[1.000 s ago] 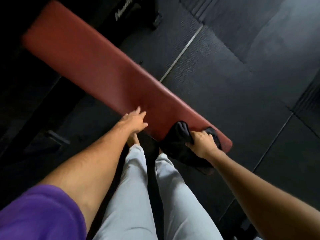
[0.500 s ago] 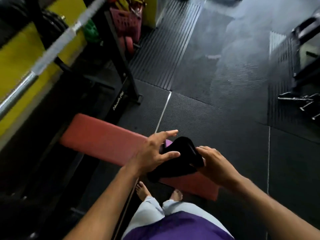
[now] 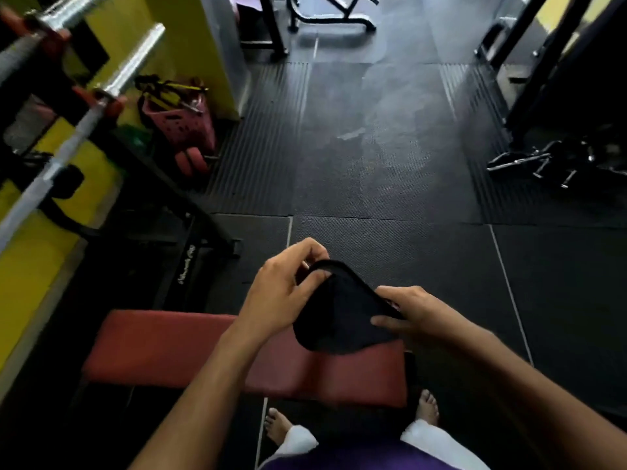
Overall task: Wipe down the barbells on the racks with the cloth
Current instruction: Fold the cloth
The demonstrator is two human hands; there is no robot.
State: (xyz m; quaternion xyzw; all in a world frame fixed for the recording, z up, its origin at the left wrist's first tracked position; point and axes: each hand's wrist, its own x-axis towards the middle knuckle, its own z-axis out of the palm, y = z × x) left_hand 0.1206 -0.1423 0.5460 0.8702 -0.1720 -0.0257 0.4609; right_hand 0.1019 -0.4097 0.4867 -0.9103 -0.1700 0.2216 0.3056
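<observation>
Now we hold the cloth (image 3: 342, 317) at lower centre over the bench (image 3: 163, 344), left hand (image 3: 281, 300) pinching its top edge, right hand (image 3: 410, 313) gripping its right side. The 2 bars (image 3: 78, 134) lie upper left, running diagonally, nearer our left hand and well apart from the cloth.
</observation>
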